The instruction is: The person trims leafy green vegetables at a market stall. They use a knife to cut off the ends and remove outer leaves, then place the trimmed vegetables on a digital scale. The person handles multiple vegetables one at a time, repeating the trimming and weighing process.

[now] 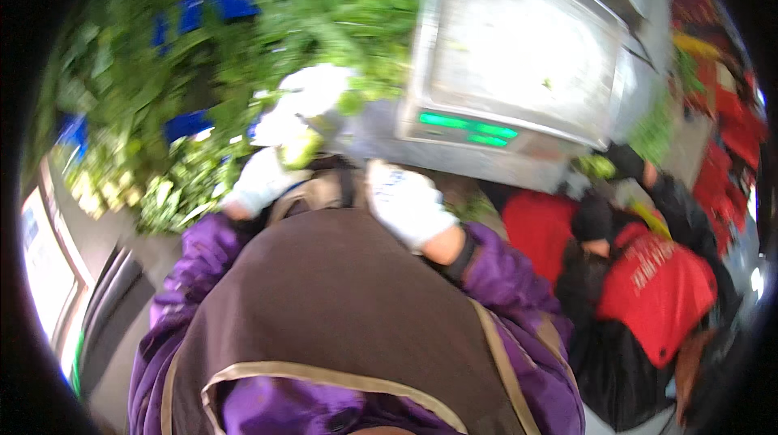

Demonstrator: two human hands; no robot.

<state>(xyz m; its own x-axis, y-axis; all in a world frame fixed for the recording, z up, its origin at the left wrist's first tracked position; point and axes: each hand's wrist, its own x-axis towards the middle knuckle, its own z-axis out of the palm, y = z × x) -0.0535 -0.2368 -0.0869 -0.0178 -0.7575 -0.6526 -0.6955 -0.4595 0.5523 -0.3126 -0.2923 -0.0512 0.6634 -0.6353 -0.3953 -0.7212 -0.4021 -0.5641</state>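
White work gloves cover both hands in the blurred head view. My left hand (262, 182) is low at the counter's near edge, against a pale green vegetable (298, 150); blur hides whether the fingers grip it. Just beyond lies a bright white item (310, 91), perhaps plastic wrapping, too washed out to name. My right hand (410, 204) is in front of my waist, beside the top of the brown apron (340, 277), its fingertips hidden. Ahead and to the right of it stands a digital scale with a metal pan (510, 33) and a lit green display (468, 128).
Leafy greens (328, 15) heap across the left and far side, with blue bands or wraps (188, 15) among them. On the right, a person in a red apron (656, 289) and dark gloves (626, 161) stands close by. Red items (738, 113) lie farther right.
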